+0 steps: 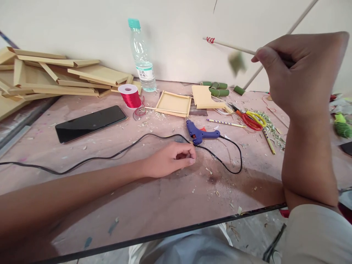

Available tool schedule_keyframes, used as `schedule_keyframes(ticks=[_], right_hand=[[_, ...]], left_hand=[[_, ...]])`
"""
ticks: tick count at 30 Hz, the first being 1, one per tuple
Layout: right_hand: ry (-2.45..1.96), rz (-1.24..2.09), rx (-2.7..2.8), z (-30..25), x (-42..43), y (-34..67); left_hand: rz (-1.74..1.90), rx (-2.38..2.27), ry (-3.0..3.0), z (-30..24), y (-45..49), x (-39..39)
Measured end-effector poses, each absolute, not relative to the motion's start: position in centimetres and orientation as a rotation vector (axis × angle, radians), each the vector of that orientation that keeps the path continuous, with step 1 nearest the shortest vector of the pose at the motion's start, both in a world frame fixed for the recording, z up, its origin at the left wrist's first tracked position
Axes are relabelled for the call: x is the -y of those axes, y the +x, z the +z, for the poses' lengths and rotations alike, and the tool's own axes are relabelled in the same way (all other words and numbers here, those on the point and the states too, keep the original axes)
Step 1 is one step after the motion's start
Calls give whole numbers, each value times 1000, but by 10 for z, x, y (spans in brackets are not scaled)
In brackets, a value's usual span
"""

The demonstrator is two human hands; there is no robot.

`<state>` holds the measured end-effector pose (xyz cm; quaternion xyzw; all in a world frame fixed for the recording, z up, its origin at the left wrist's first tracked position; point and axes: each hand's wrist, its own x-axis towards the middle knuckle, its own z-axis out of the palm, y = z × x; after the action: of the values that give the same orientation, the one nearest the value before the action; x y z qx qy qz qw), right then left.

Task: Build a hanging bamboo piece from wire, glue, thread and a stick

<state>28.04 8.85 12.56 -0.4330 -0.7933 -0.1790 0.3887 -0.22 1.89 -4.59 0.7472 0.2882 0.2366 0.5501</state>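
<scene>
My right hand (pixel 299 69) is raised at the upper right and closed on a thin wooden stick (pixel 231 46). Red thread (pixel 210 40) is wound around the stick near its far end. Below the stick, a blurred green piece (pixel 236 63) is in the air; what holds it up cannot be made out. My left hand (pixel 172 159) rests on the table, fingers loosely curled in toward the thumb, with nothing visible in them. Just beyond it lies a blue glue gun (pixel 202 132), its black cord (pixel 110 157) running behind the hand.
A phone (pixel 90 124), a red thread spool (pixel 130 96) and a water bottle (pixel 143 58) stand or lie at left. Farther back are a small wooden frame (pixel 174 103), green tube pieces (pixel 218 89), scissors (pixel 253 120) and pencils (pixel 226 123). Wooden trays (pixel 55 75) are piled back left.
</scene>
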Motion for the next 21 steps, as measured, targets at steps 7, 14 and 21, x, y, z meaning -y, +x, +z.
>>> schedule_keyframes(ticks=[7,14,21], right_hand=[[-1115,-437,2057,129,-82,283],[-1074,-407,2135,127,-80,278],[-1081,-527,2071,127,-81,282]], left_hand=[[567,-679,1776,-46,-2,-18],[556,-680,1778,-43,-1,-18],[562,-680,1780,-45,-1,-18]])
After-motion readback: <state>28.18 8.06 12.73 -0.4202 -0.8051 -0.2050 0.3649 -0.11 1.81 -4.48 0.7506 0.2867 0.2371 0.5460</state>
